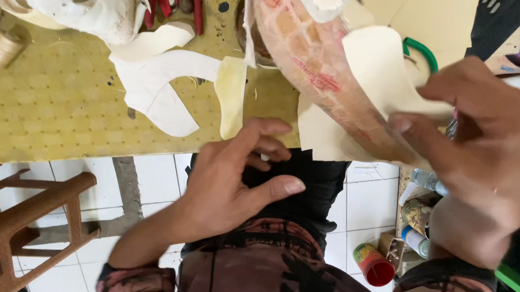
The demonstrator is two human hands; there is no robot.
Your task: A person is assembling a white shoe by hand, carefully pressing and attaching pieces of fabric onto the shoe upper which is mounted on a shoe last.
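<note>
Single head-worn view, aimed steeply down from above the person's own chest and lap. Close range: left hand [235, 180] and right hand [476, 149] fill the middle and right of frame. Near edge of the yellow perforated worktable [57, 114] across the upper half, white tiled floor [159, 182] and brown plastic stool [17, 223] below. No second view.
</note>
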